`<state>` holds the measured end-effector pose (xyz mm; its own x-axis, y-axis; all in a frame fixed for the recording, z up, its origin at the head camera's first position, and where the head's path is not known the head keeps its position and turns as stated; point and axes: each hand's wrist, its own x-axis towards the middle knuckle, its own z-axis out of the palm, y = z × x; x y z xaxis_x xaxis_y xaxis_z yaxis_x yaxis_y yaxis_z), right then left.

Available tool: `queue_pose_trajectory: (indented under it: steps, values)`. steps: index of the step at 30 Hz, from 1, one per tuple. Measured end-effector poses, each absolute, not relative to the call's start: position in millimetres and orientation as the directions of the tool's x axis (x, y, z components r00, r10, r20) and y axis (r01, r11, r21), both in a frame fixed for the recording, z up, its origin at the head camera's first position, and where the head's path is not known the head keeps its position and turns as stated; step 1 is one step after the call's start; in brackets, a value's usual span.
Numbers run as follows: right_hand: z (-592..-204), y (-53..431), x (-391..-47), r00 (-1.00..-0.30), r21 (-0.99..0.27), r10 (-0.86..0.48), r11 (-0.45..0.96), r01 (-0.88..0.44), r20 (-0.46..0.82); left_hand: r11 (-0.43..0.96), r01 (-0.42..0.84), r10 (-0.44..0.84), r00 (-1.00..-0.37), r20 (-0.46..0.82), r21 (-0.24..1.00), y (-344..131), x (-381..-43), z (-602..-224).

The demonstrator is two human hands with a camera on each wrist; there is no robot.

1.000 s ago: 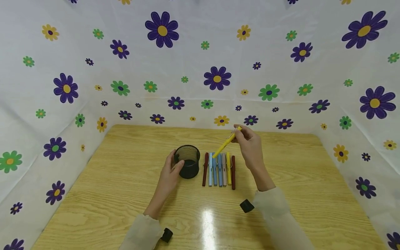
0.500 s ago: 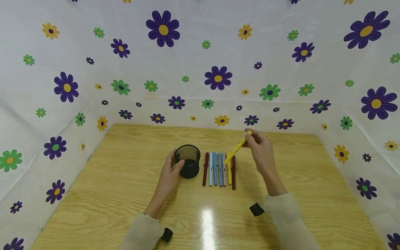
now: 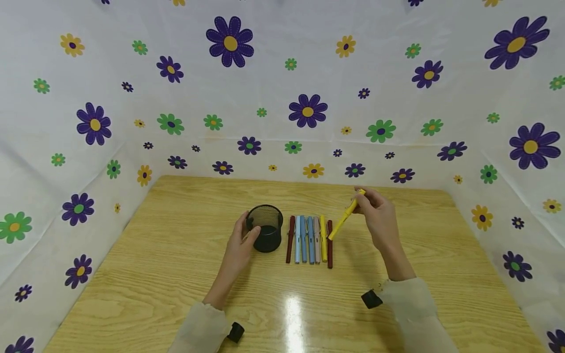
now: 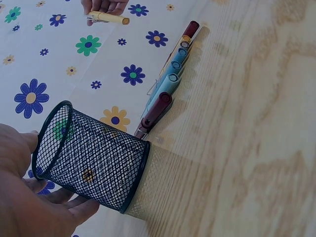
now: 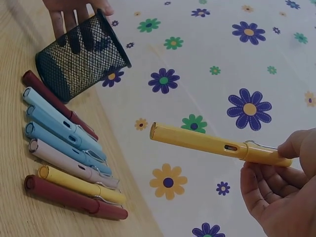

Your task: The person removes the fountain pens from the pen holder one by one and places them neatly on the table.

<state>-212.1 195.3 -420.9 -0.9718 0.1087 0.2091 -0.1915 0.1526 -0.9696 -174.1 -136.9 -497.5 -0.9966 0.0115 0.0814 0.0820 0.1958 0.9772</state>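
My left hand (image 3: 239, 245) grips a black mesh pen holder (image 4: 98, 158) by its side, thumb near the rim, and the holder stands on the table with no pens showing inside. Between thumb and fingers, my right hand (image 3: 380, 218) pinches a yellow pen (image 5: 197, 142) by its clip end, the other end slanting down to the left. In the head view that lower end overlaps the dark red pen (image 3: 330, 250) at the right of a row of capped pens. Also in the row lie another yellow pen (image 5: 81, 184), a pinkish-grey pen (image 5: 74, 163), blue pens (image 3: 311, 245) and a second dark red pen (image 4: 157, 112).
The row lies side by side on the wooden table (image 3: 154, 274), just right of the pen holder. White flower-print cloth (image 3: 265, 88) rises behind the table and along both sides. A black wrist device (image 3: 372, 298) sits by the right sleeve, another (image 3: 236, 332) by the left.
My right hand has moved right and a little toward me with the yellow pen, from above the row's middle to its right end. The left hand and pen holder have stayed put.
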Motion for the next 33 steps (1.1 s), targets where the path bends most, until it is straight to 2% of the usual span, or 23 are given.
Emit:
queue_pose_trajectory:
  steps: [33]
  values:
    - [-432, 217, -209, -0.993, -0.976, 0.043, 0.191, -0.103, 0.113, 0.173, 0.094, 0.015, -0.996, 0.093, 0.98, -137, -174, -500]
